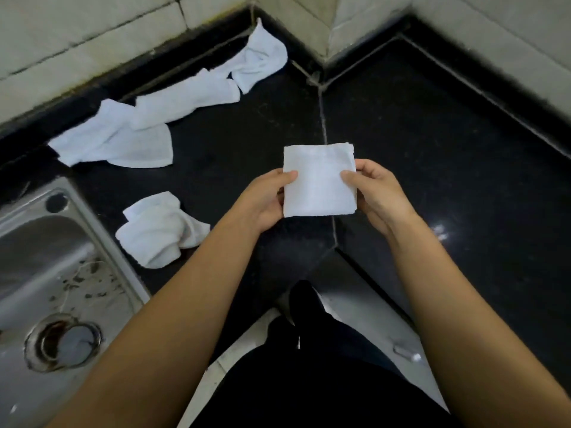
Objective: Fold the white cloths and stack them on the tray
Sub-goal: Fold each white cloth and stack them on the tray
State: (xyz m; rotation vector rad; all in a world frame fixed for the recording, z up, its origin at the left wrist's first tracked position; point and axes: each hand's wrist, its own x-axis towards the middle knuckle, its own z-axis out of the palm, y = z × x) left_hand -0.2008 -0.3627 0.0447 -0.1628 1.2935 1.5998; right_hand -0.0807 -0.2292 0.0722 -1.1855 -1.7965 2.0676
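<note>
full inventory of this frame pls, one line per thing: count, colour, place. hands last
folded cloth: 1, white, held above the counter, centre
loose cloths: about 4, white, unfolded; three strung along the back wall, one crumpled beside the sink
counter: 1, black, L-shaped corner
sink: 1, steel, lower left, debris in the basin
wall tiles: pale, behind the counter
tray: none in view
left hand: pinches the folded cloth's left edge
right hand: pinches its right edge
</note>
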